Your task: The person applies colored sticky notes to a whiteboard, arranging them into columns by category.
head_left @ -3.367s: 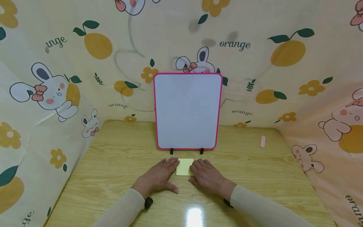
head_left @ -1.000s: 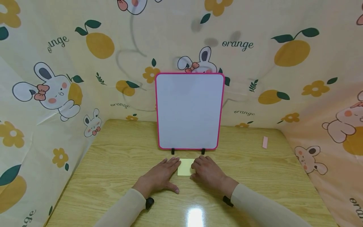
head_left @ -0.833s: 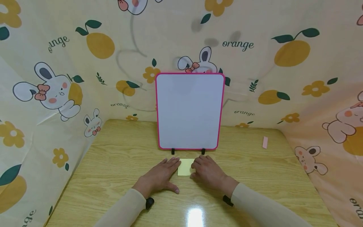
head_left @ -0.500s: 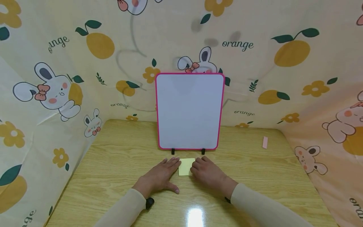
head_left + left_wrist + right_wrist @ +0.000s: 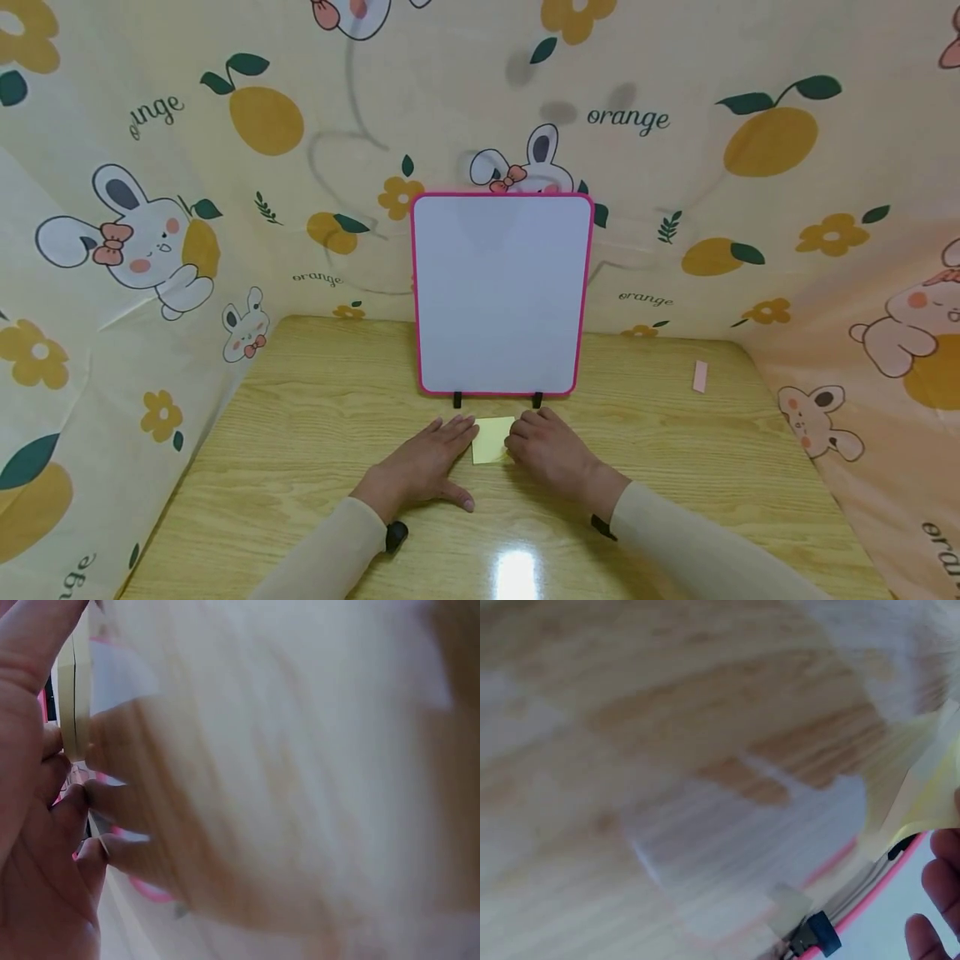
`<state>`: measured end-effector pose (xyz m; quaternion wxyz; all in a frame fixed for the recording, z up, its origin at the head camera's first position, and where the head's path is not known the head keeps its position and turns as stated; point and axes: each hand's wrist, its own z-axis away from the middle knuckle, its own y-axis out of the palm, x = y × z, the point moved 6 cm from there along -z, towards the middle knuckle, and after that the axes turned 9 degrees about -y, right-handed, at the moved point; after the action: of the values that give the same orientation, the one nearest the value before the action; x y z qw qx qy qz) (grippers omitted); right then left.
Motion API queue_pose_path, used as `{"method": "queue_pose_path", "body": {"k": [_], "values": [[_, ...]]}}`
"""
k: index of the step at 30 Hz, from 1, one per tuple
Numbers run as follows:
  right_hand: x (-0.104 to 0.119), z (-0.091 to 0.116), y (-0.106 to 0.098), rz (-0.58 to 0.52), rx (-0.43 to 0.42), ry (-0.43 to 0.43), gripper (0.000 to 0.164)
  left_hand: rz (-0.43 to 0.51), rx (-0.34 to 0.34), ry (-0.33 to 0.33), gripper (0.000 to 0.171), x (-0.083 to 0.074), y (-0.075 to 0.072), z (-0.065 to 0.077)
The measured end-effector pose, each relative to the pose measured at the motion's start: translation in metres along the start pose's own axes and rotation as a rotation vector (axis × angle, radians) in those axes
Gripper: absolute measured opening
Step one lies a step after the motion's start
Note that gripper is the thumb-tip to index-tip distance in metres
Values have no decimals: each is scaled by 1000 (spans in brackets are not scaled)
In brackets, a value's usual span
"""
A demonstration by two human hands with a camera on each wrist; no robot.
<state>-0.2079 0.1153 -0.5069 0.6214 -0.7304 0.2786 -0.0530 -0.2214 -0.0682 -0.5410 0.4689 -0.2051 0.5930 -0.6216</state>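
Head view: the yellow note pad [image 5: 491,440] rests on the surface [image 5: 300,417] between my hands, my left hand [image 5: 423,462] laid flat with fingertips at its left edge, my right hand [image 5: 551,450] curled and pinching a sheet [image 5: 935,808] that bends up at the right edge. Risk, in my judgement: too steep a pull could crease or tear that sheet, and too light a left-hand press could let the pad slide. The whiteboard [image 5: 502,292] and its black feet [image 5: 457,401] stand just beyond, and may limit forward travel, while the pink slip [image 5: 701,376], well apart to the right, obstructs nothing.
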Motion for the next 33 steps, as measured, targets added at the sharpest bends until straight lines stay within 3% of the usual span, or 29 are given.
{"method": "queue_pose_path", "body": {"k": [6, 17, 20, 25, 33], "values": [[3, 0, 4, 52, 43, -52, 8, 11, 7, -2, 121, -1, -1, -1], [6, 0, 8, -34, 49, 9, 8, -5, -1, 5, 119, -2, -1, 2], [4, 3, 10, -94, 57, 74, 19, -23, -7, 5, 115, -3, -2, 3], [-2, 8, 16, -195, 200, 198, 54, -72, -18, 27, 95, -18, -1, 13], [-5, 15, 22, -260, 272, 244, 60, -160, -16, 55, 78, -45, 6, 31]]}}
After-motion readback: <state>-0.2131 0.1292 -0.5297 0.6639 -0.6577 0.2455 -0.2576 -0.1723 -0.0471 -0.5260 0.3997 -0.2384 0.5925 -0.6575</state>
